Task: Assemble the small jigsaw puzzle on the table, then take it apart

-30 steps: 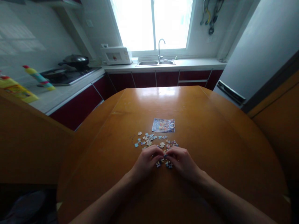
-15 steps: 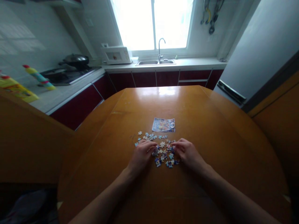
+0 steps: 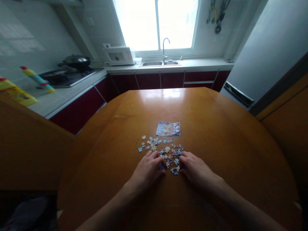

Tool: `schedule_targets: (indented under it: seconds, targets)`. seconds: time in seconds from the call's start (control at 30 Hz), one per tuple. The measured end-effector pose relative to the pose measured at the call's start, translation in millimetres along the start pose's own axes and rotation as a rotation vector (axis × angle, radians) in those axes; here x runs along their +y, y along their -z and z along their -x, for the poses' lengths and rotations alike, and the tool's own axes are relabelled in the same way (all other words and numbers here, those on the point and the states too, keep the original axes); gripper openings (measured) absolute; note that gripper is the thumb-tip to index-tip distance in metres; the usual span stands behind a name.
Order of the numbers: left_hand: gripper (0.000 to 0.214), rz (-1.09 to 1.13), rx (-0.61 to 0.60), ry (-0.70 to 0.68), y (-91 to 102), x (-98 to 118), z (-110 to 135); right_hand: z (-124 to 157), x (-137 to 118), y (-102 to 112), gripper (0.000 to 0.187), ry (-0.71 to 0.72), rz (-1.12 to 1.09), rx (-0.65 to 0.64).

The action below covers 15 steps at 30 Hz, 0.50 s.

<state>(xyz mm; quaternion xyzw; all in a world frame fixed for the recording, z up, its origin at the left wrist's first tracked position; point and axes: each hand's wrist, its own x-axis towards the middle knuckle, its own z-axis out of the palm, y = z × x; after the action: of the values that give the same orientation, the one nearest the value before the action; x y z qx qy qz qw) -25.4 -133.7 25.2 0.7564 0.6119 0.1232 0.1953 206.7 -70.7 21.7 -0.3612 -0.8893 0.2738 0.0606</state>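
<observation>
Loose jigsaw puzzle pieces (image 3: 167, 149) lie scattered on the wooden table in front of me, some face up in blue and purple, others showing a pale side. At the left edge of the pile my left hand (image 3: 150, 165) is curled, its thumb and fingers closed around a dark blue puzzle piece (image 3: 162, 166), mostly hidden. On the opposite side my right hand (image 3: 193, 164) rests with bent fingers pinched at the pile's edge, over dark pieces that its fingertips hide. A small patterned picture sheet (image 3: 168, 129) lies flat beyond the pile.
The brown table (image 3: 115, 179) has rounded corners. Behind it runs a counter with a sink (image 3: 151, 64), a faucet and a white microwave (image 3: 119, 55). A stove with a wok (image 3: 76, 61) and yellow bottles (image 3: 16, 93) stand to the left, a refrigerator (image 3: 267, 48) to the right.
Both hands have come nearer to me, down to the pile's near corners. The left hand has uncovered pieces at the upper left and now covers the dark blue one.
</observation>
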Motion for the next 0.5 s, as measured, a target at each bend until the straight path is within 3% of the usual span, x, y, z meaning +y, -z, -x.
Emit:
schedule_targets:
  seconds: [0.27,0.5]
  targets:
    - [0.020,0.123,-0.040,0.047,0.2,-5,1,-1,1,2,0.015,-0.007,-0.096,0.034]
    - [0.013,0.110,-0.032,0.066,-5.1,-12,3,-5,4,4,0.020,0.019,-0.153,0.152]
